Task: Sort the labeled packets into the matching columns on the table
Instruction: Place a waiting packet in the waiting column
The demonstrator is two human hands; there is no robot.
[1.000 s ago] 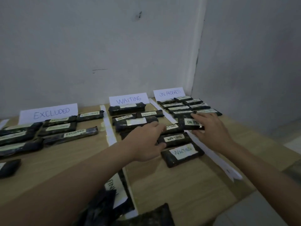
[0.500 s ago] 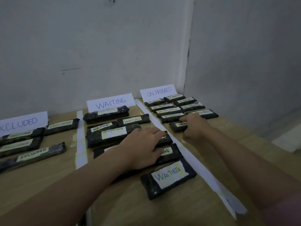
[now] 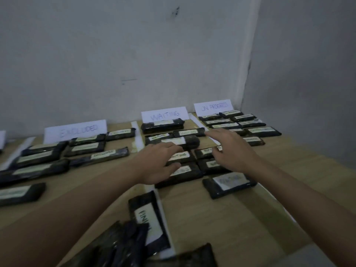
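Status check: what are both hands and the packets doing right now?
Left hand open, resting on WAITING packets. Right hand open, hovering above same column, holding nothing. Unsorted packets near table edge. Nothing in the way.

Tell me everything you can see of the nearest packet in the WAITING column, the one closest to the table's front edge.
The nearest WAITING packet is a flat, dark, glossy rectangular pack, plastic-wrapped by its look, with a white label on top whose writing is too blurred to read. It lies flat on the wooden table, angled slightly, its right end farther back. It sits apart from the packets behind it, and neither the left hand nor the right hand touches it.
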